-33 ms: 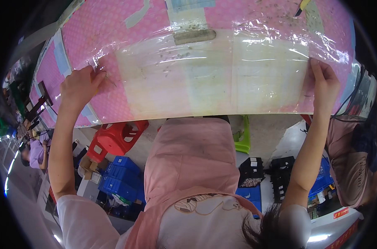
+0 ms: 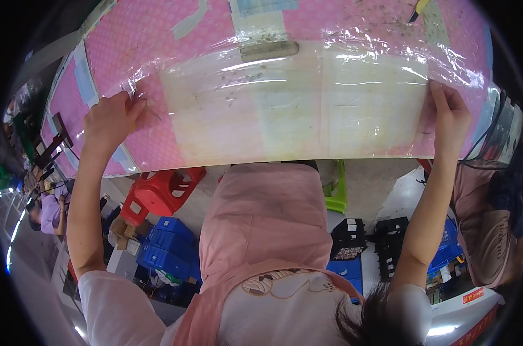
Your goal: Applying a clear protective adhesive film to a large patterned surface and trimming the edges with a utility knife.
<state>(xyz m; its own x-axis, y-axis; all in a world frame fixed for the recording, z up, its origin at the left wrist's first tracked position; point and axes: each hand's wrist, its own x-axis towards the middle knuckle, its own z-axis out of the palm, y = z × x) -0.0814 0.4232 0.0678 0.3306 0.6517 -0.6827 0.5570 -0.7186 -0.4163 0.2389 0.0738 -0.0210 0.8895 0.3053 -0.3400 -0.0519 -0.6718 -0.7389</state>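
Observation:
A glossy clear plastic film (image 2: 290, 109) lies over the pink, patched tabletop (image 2: 123, 52), with pale rectangular areas showing through its middle. At its left side my left hand (image 2: 108, 122) is closed, thumb and fingers pinched together on the film; a small yellowish bit shows under the fingers. Farther right, my right hand (image 2: 451, 118) pinches the film with thumb and forefinger, its other fingers curled. Just beyond the film's middle is a flat grey-green strip (image 2: 270, 51) with a rounded end.
A yellow and black cutter knife (image 2: 419, 10) lies at the far right. A dark stand (image 2: 61, 130) is at the left edge, dark cables (image 2: 495, 130) at the right. Below are red (image 2: 160, 193) and green (image 2: 337, 193) stools and blue bins (image 2: 166, 248). People are at both sides.

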